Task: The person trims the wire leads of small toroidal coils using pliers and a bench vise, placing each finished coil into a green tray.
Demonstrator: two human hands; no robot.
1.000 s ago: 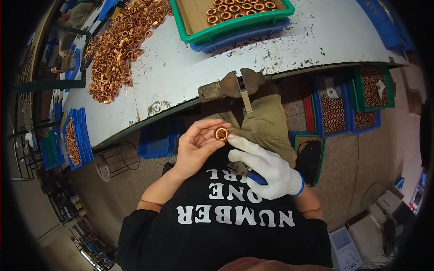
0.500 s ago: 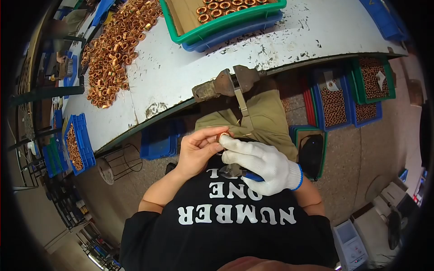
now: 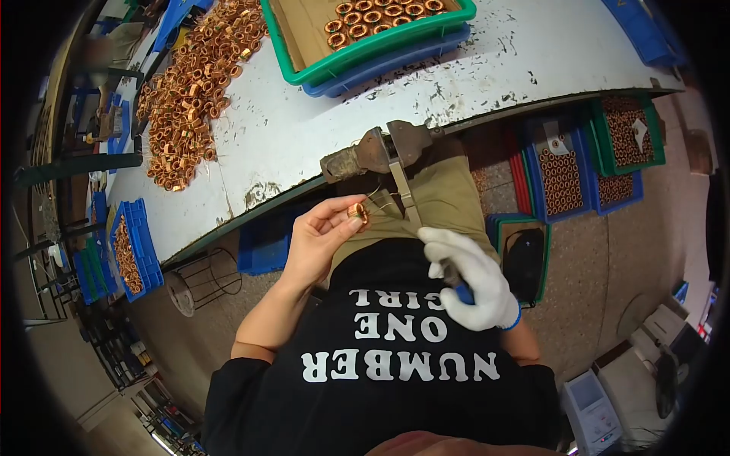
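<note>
My bare left hand (image 3: 313, 242) pinches a copper-wound ring coil (image 3: 358, 213) between thumb and fingers. Thin loose wire ends stick out from the coil toward the vise. On the right, my right hand (image 3: 470, 283) wears a white knit glove with a blue cuff. Its fingers curl round a blue-handled hand tool (image 3: 462, 292), which looks like pliers; the tool's jaws are mostly hidden. Ahead of both hands, a rusty bench vise (image 3: 385, 149) at the table edge holds a flat metal strip (image 3: 403, 188) that slants down over my lap.
A heap of copper coils (image 3: 186, 114) lies on the worn white table (image 3: 304, 137). A green tray (image 3: 304, 74) with rows of coils sits on a blue one. More coils fill a blue crate (image 3: 143, 228) at left and bins (image 3: 561, 178) under the table at right.
My hands have parted: the right hand, with the tool, has moved right, away from the coil. My left hand has shifted slightly left and toward the vise, still holding the coil.
</note>
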